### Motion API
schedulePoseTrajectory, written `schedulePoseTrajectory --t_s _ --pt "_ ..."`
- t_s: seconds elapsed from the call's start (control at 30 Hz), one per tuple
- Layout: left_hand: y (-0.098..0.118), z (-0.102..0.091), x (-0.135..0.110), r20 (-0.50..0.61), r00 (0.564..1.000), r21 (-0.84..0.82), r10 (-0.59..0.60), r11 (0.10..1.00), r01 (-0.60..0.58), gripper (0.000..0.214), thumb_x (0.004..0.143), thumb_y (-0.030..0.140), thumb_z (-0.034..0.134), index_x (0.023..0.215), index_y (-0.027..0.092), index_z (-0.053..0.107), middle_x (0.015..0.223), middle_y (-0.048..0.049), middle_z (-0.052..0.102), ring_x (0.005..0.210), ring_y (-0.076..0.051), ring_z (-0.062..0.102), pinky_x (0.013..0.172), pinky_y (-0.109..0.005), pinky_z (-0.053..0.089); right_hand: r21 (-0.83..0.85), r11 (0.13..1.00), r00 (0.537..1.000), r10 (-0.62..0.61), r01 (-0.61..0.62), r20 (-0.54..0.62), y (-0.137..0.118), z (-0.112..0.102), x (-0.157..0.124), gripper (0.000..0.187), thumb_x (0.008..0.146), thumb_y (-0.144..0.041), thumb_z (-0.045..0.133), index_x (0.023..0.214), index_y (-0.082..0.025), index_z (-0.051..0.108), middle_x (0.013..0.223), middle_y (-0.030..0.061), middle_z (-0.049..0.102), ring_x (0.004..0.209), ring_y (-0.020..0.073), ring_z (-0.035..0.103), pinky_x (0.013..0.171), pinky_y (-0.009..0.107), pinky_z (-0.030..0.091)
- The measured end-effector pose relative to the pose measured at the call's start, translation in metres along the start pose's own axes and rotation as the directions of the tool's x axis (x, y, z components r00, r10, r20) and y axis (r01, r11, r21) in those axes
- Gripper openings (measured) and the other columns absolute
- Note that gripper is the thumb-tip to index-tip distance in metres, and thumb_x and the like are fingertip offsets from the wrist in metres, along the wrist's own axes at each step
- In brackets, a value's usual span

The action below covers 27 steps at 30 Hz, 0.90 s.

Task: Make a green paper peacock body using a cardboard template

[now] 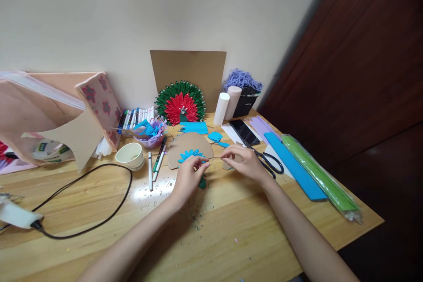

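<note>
A thin dark strand [216, 157], thread or wire, is stretched between my two hands. One end is pinched in the fingertips of my left hand [189, 176], the other in those of my right hand [243, 162]. Behind my left hand lies a rounded piece of brown cardboard [188, 141] with a fan of blue petals [191, 153] on it. Part of this fan is hidden by my fingers, and a dark green piece [202, 182] shows beside them. Loose blue petals [215, 136] lie just beyond the strand. Black-handled scissors [273, 163] rest right of my right hand.
A paper cup [130, 156], pens [150, 171] and a bowl of blue scraps [150, 134] stand left. At the back is a red-green peacock fan [181, 103]. Rightward lie a phone [244, 132], blue strip [295, 166] and green pack [319, 174]. A black cable [130, 185] loops left.
</note>
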State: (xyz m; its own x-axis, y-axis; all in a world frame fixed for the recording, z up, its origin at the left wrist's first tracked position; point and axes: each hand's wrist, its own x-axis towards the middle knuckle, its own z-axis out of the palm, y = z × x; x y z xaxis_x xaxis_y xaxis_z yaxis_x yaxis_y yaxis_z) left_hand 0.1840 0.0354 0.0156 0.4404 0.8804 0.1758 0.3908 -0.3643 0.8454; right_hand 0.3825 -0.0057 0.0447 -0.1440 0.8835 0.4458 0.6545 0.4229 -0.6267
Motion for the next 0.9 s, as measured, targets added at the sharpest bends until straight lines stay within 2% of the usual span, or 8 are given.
schedulePoseTrajectory --t_s 0.1,0.2,0.33,0.47,0.57,0.73,0.83,0.9 --pt "0.002 -0.001 -0.001 -0.051 0.996 0.023 0.066 0.998 -0.065 0.019 0.084 0.033 0.056 0.081 0.018 0.068 0.078 -0.0032 0.066 0.068 -0.016 0.056 0.065 -0.028 0.044 0.02 0.999 0.999 0.036 -0.036 -0.007 0.001 -0.008 -0.004 0.013 0.085 -0.027 0.056 0.082 -0.02 0.067 0.079 0.0045 0.066 0.07 0.0164 0.058 0.066 0.03 0.046" --pt "0.007 -0.002 -0.001 -0.107 0.987 0.056 0.119 0.992 -0.114 0.016 0.082 0.032 0.06 0.088 0.02 0.068 0.083 -0.0033 0.066 0.073 -0.017 0.055 0.066 -0.028 0.043 0.047 0.996 0.997 0.076 -0.077 0.013 0.001 -0.013 -0.005 0.012 0.084 -0.027 0.057 0.081 -0.02 0.067 0.078 0.0041 0.066 0.068 0.0156 0.057 0.064 0.029 0.046" --pt "0.018 0.0 0.003 -0.042 0.985 0.075 0.166 0.984 -0.163 0.017 0.084 0.033 0.057 0.086 0.021 0.069 0.086 -0.0039 0.067 0.08 -0.018 0.058 0.068 -0.028 0.042 0.093 0.989 0.993 0.118 -0.119 0.018 -0.001 -0.015 -0.005 0.013 0.083 -0.03 0.059 0.08 -0.02 0.067 0.078 0.0038 0.066 0.064 0.0144 0.055 0.061 0.028 0.045" --pt "0.03 0.003 0.011 0.101 0.994 0.02 0.051 0.998 -0.054 0.033 0.086 0.04 0.049 0.073 0.018 0.069 0.075 -0.0049 0.069 0.07 -0.018 0.061 0.064 -0.027 0.042 0.073 0.989 0.991 0.134 -0.132 -0.022 0.0 -0.015 -0.005 0.014 0.083 -0.031 0.06 0.08 -0.02 0.068 0.077 0.0038 0.066 0.066 0.0151 0.056 0.062 0.028 0.045" --pt "0.036 0.004 0.018 0.189 0.982 -0.02 -0.019 1.0 0.024 0.033 0.085 0.038 0.049 0.07 0.017 0.069 0.073 -0.0055 0.071 0.067 -0.019 0.062 0.06 -0.027 0.042 0.074 0.987 0.989 0.144 -0.141 -0.027 0.002 -0.016 -0.005 0.015 0.083 -0.031 0.059 0.081 -0.02 0.068 0.077 0.004 0.066 0.068 0.0157 0.057 0.063 0.029 0.046" --pt "0.032 0.006 0.028 0.221 0.974 -0.078 -0.053 0.994 0.072 0.025 0.079 0.034 0.054 0.07 0.015 0.068 0.07 -0.0065 0.07 0.067 -0.02 0.062 0.061 -0.028 0.043 0.019 0.985 0.985 0.171 -0.17 -0.022 0.006 -0.025 -0.005 0.014 0.083 -0.03 0.057 0.083 -0.02 0.067 0.079 0.0037 0.067 0.073 0.0173 0.06 0.068 0.029 0.048" --pt "0.026 0.003 0.032 0.203 0.975 -0.138 -0.092 0.983 0.122 0.025 0.079 0.034 0.053 0.074 0.013 0.067 0.072 -0.0078 0.071 0.07 -0.02 0.064 0.063 -0.028 0.046 -0.192 0.919 0.939 0.337 -0.344 -0.067 0.019 -0.039 -0.012 0.014 0.082 -0.03 0.054 0.085 -0.021 0.065 0.081 0.004 0.068 0.073 0.019 0.062 0.065 0.03 0.047" --pt "0.022 -0.003 0.035 0.185 0.976 -0.155 -0.117 0.977 0.147 0.024 0.08 0.032 0.053 0.074 0.013 0.066 0.074 -0.008 0.071 0.071 -0.019 0.065 0.064 -0.028 0.047 -0.374 0.783 0.857 0.511 -0.497 -0.069 0.036 -0.048 -0.02 0.01 0.077 -0.028 0.057 0.077 -0.02 0.062 0.08 0.0063 0.068 0.072 0.0212 0.063 0.062 0.03 0.046"
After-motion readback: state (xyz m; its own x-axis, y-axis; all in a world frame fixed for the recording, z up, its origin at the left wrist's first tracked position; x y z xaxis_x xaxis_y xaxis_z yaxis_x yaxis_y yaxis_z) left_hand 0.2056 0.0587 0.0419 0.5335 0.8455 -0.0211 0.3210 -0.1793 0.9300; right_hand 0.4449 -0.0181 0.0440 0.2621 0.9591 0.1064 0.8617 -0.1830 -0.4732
